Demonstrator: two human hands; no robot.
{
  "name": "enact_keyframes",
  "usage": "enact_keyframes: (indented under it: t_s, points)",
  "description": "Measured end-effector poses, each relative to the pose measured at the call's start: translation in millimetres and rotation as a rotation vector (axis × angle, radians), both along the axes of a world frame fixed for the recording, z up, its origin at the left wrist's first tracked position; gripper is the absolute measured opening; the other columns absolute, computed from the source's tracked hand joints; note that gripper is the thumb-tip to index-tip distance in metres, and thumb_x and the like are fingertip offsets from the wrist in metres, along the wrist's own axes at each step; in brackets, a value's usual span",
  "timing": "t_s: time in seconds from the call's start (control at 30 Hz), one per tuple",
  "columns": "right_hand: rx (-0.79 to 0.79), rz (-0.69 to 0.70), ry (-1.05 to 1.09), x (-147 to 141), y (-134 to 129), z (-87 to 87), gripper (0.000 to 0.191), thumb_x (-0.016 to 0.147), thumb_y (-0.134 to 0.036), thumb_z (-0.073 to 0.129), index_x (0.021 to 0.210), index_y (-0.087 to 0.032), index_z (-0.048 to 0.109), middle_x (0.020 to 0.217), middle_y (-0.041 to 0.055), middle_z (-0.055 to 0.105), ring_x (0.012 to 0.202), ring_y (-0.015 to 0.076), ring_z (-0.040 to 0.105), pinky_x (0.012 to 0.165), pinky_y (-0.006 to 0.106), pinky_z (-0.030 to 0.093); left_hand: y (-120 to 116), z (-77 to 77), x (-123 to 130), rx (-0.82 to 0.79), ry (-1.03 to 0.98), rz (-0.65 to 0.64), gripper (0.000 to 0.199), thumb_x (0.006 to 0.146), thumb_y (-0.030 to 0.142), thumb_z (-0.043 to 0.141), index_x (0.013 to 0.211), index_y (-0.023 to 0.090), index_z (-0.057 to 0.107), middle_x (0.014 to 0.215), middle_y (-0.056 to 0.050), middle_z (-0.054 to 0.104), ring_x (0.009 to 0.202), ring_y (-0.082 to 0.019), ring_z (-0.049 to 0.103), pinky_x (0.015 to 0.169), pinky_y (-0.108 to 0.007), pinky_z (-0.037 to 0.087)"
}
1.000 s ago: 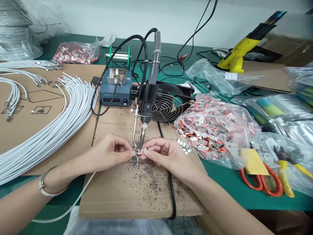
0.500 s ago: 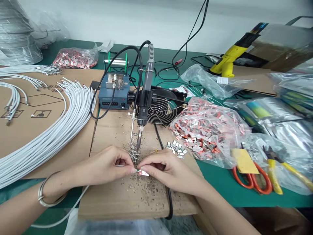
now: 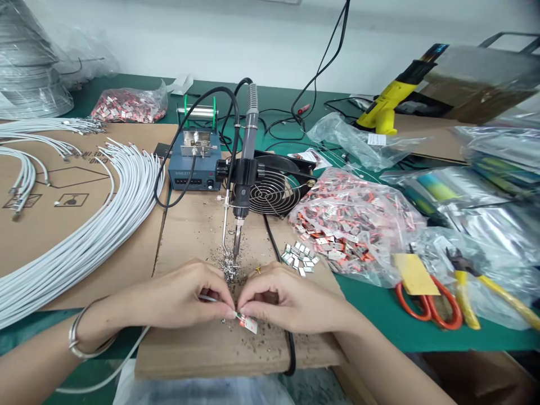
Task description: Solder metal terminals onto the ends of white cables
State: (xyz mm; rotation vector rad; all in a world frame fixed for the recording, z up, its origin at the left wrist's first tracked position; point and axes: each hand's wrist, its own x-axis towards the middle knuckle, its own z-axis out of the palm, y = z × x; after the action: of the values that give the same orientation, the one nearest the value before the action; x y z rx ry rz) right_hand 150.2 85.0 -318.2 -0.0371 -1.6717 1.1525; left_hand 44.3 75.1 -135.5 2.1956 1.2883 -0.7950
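My left hand (image 3: 189,295) is closed in a pinch on a white cable (image 3: 101,386), close to its end; the cable trails down to the lower left. Attached at that end is a small white-and-red connector piece (image 3: 248,323), tilted downward below the fingertips. My right hand (image 3: 287,298) is also closed, thumb and forefinger pinched on the thin wires just above the connector. Both hands hover over cardboard (image 3: 202,360). Behind them a soldering iron (image 3: 245,169) stands clamped in a holder, tip down over a heap of solder scraps (image 3: 231,269).
A bundle of white cables (image 3: 97,225) lies left. A blue soldering station (image 3: 194,169) with a solder spool (image 3: 198,111) and a fan (image 3: 274,191) stand behind. To the right are small metal connectors (image 3: 300,257), a bag of connectors (image 3: 354,219), scissors (image 3: 447,309), cutters (image 3: 466,281) and a heat gun (image 3: 392,101).
Both hands have come slightly lower, away from the iron's tip. The connector now angles further down, and my right fingertips sit above it on the wires. The whole view has shifted a little.
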Motion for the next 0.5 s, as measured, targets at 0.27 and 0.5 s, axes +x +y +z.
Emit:
enact_keyframes:
  t_s: [0.27,0.5]
  points:
    - [0.336,-0.263,0.141,2.8,-4.3,5.9,0.016,0.083,-0.007,0.047,0.080,-0.007,0.063,0.073,0.0040,0.061,0.068,0.0107,0.053,0.066,0.021,0.039,0.1,1.9,2.8,-0.114,-0.076,0.010,0.021,0.083,0.028,0.057,0.088,0.012,0.069,0.076,-0.003,0.059,0.072,-0.008,0.051,0.064,-0.018,0.037]
    - [0.201,-0.438,0.048,4.2,-13.9,3.4,0.017,0.087,-0.012,0.044,0.083,-0.014,0.060,0.075,0.0000,0.061,0.069,0.0099,0.054,0.065,0.021,0.040,-5.2,1.7,-1.3,0.029,-0.019,0.032,0.023,0.085,0.033,0.052,0.086,0.015,0.067,0.079,-0.002,0.060,0.072,-0.009,0.051,0.063,-0.019,0.036]
